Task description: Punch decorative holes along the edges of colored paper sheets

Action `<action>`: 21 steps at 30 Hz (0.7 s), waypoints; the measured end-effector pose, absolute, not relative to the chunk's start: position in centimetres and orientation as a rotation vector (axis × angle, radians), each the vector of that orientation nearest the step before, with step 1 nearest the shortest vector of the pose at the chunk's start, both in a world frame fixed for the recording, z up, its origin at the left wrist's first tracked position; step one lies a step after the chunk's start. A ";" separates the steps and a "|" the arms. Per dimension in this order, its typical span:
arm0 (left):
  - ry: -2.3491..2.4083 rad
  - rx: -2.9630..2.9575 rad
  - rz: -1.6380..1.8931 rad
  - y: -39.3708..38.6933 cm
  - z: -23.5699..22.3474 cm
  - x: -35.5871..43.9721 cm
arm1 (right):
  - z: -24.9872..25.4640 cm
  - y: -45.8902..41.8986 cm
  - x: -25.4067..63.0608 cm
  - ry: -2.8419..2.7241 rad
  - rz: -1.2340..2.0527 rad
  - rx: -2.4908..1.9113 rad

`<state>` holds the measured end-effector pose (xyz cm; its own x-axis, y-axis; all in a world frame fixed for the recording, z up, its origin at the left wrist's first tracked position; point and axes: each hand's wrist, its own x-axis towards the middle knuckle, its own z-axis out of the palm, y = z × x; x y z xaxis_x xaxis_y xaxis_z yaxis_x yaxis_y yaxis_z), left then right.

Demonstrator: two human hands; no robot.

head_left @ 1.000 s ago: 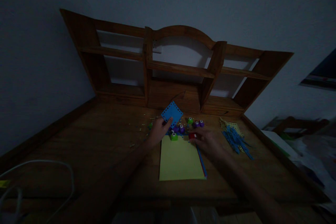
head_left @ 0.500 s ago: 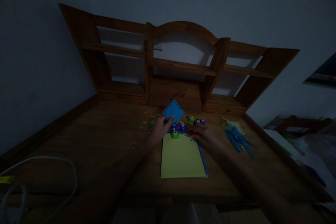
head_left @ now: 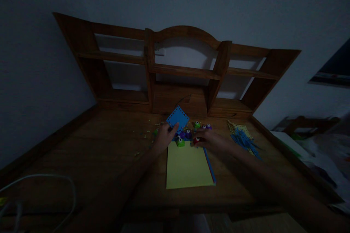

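My left hand (head_left: 164,135) pinches a blue square of paper (head_left: 177,118), held up cornerwise with small holes punched along its edges. At the far edge of a yellow sheet (head_left: 190,167), my right hand (head_left: 208,139) has its fingers closed around a small red paper punch (head_left: 196,140) with an eye on top. Between the hands are a green punch (head_left: 181,142) on the sheet and a purple punch (head_left: 188,133) behind it. Another green punch (head_left: 197,125) and a purple one (head_left: 209,126) stand beyond my right hand.
Blue paper strips (head_left: 243,139) lie on a yellow sheet with a punched edge (head_left: 247,130) at the right. Tiny punched bits are scattered on the wooden desk (head_left: 117,145). A wooden shelf unit (head_left: 186,71) rises at the back. A white cable (head_left: 71,184) curls at the left.
My right hand has closed around the red punch and drawn it slightly toward the sheet. The blue square stays in my left hand. The view has shifted slightly.
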<state>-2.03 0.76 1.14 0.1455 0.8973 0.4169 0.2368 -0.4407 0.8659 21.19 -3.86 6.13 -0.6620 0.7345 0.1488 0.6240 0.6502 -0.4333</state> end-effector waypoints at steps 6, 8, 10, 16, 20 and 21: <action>1.087 1.761 1.335 0.8 0.8 -2.0 | 4.1 -3.6 21.8 -2.369 0.613 -1.158; 1.090 1.759 1.332 0.9 0.7 -1.9 | 3.4 -3.5 21.9 -2.309 0.614 -1.194; 1.092 1.759 1.323 0.9 0.7 -1.9 | 3.3 -3.4 22.0 -2.310 0.626 -1.218; 1.118 1.768 1.326 0.9 0.9 -2.1 | 5.7 -2.8 23.2 -2.113 0.320 -1.284; 1.157 1.756 1.315 1.1 0.7 -2.1 | 6.4 -1.9 23.8 -2.158 0.214 -1.341; 1.157 1.753 1.323 1.2 0.6 -2.1 | 6.2 -1.6 23.7 -2.207 0.218 -1.359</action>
<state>-2.14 1.17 0.62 0.1024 0.9158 0.3884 0.2623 -0.4015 0.8775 23.70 -1.63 6.21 -0.3505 0.8664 0.3556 0.7803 0.4801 -0.4008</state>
